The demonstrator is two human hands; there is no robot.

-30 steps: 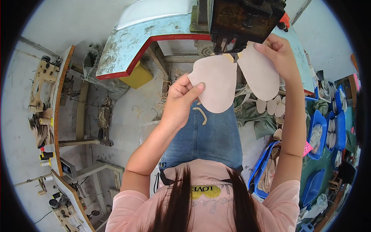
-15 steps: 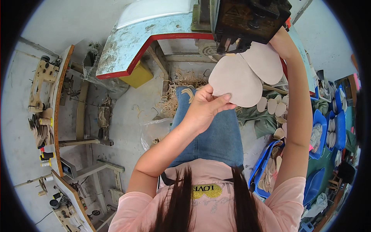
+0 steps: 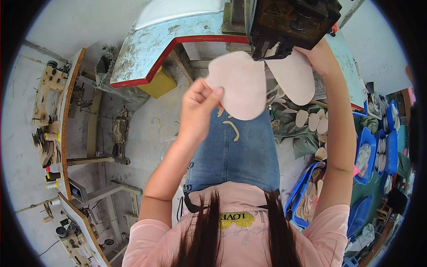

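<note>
My left hand (image 3: 200, 100) pinches the left edge of a pale beige, rounded flat piece (image 3: 242, 86), thumb on top. The upper right edge of this piece reaches under the dark head of a trimming or sewing machine (image 3: 291, 26). A second beige piece (image 3: 294, 78) of similar shape hangs just to its right, also running up under the head. Against that second piece's upper right edge lies my right hand (image 3: 322, 58); the machine head hides its fingers, so its grip does not show. A curved beige offcut strip (image 3: 233, 131) rests on my denim-covered lap.
The machine stands on a worn light-blue table (image 3: 164, 42) with a red edge. Below are a yellow bin (image 3: 159, 84) and scattered trimmings. To my right, a blue basket (image 3: 291, 202) holds cut pieces, near more blue bins (image 3: 365, 153). Sewing machines (image 3: 46, 95) line the left.
My left hand has moved left and turned the beige piece, swinging it left and away from the second piece. The second piece has shifted slightly left and down. My right hand stays by the machine.
</note>
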